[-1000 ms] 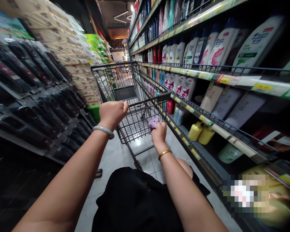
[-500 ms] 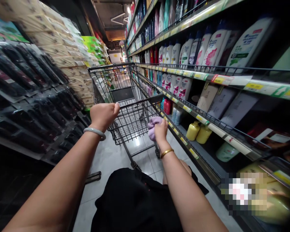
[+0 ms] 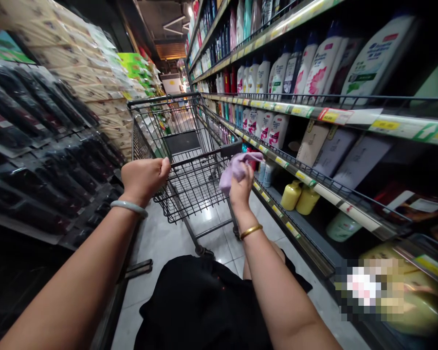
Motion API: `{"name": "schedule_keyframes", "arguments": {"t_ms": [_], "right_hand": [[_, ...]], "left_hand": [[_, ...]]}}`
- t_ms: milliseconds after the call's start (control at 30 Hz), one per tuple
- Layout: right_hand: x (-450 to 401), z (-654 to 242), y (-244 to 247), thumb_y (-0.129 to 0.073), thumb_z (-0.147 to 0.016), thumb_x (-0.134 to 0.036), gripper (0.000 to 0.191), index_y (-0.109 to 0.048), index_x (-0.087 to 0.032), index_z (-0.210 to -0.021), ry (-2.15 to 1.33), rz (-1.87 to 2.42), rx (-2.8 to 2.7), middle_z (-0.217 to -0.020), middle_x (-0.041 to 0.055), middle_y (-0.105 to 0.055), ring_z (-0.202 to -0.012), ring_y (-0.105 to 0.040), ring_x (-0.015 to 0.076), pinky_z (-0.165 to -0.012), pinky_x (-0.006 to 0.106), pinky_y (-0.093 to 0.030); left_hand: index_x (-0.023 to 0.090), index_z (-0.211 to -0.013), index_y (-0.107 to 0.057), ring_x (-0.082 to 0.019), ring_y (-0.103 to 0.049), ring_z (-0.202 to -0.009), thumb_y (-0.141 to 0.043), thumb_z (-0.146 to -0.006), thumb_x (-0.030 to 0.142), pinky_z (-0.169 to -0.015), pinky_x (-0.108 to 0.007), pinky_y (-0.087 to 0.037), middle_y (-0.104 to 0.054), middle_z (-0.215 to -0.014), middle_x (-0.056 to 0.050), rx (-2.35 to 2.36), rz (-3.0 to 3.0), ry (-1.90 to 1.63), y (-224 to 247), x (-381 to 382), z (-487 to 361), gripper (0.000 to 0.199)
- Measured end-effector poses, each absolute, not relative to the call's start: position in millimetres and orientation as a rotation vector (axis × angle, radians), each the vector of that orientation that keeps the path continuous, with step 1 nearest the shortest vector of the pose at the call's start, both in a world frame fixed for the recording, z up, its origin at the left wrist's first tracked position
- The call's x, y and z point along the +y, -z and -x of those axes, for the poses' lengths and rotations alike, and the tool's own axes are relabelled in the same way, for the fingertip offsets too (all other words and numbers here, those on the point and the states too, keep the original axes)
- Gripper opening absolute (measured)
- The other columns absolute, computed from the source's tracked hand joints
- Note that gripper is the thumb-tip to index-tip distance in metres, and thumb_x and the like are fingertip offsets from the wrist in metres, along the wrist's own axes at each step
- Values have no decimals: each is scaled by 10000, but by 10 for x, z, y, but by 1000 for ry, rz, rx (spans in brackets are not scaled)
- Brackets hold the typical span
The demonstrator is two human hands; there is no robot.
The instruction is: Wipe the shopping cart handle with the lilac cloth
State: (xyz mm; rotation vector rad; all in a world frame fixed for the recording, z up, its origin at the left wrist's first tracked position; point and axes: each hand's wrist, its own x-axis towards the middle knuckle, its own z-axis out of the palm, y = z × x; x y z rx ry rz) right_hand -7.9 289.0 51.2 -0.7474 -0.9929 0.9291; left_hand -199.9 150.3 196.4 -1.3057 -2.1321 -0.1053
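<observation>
A dark wire shopping cart (image 3: 193,189) stands in front of me, and nothing shows in its basket. My left hand (image 3: 144,180), with a pale bangle on the wrist, is closed round the left end of its handle bar (image 3: 197,159). Near the bar's right end, my right hand (image 3: 241,189) grips a crumpled lilac cloth (image 3: 235,172). The cloth bulges above the fingers, and a loose corner points right, towards the shelf. A gold bangle sits on my right wrist.
Shelves of shampoo bottles (image 3: 321,65) with a wire-edged price rail (image 3: 295,109) run close along the right. Yellow bottles (image 3: 299,197) stand on a lower shelf. Packaged dark goods (image 3: 51,180) and stacked beige packs (image 3: 80,73) line the left. Tiled floor (image 3: 219,243) shows below the cart.
My right hand has risen, lifting the lilac cloth up to handle height, and the cloth has partly opened out. The cart and my left hand have shifted slightly left in view.
</observation>
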Motion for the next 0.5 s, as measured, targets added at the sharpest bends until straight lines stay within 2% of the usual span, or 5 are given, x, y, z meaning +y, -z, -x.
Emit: {"name": "schedule_keyframes", "arguments": {"t_ms": [100,200,300,400,500], "right_hand": [[2873,127,-350,-583,-765,-144,531,-654,-205,-1287,-1047,900,-973,-1610,148,-471,-1524,-462,244,-1288,447,-349],[2974,111,-261,-492,-775,-146,559,-587,-156,-1326,-1210,957,-740,-1398,170,-642,-1297,-656,242,-1143,484,-521],[3045,82,-331,-479,-785,-176,538,-574,-127,-1313,-1249,929,-693,-1249,150,-715,-1141,-719,233,-1042,469,-591],[3015,79,-457,-548,-797,-215,508,-624,-167,-1297,-1217,782,-803,-1245,100,-732,-1190,-700,216,-1070,413,-574],[2969,65,-473,-555,-757,-161,517,-690,-206,-1254,-1033,708,-1044,-1390,83,-686,-1375,-588,209,-1211,403,-450]], "left_hand": [[214,-808,-762,-278,-675,-808,-141,-1033,536,-602,-361,-193,-759,-837,-147,-2137,1326,109,-1977,1480,2006,735],[220,-791,-732,-257,-644,-797,-133,-1034,549,-612,-356,-180,-741,-824,-125,-2141,1342,107,-1999,1438,2012,725],[208,-749,-663,-221,-586,-773,-140,-1042,556,-618,-338,-149,-721,-828,-94,-2138,1345,115,-2018,1374,2029,692],[201,-698,-581,-203,-519,-740,-156,-1041,552,-625,-331,-128,-697,-809,-82,-2155,1316,111,-2022,1305,2072,649],[200,-666,-502,-193,-474,-714,-180,-1037,541,-629,-330,-118,-674,-783,-76,-2164,1298,117,-2017,1244,2137,598]]}}
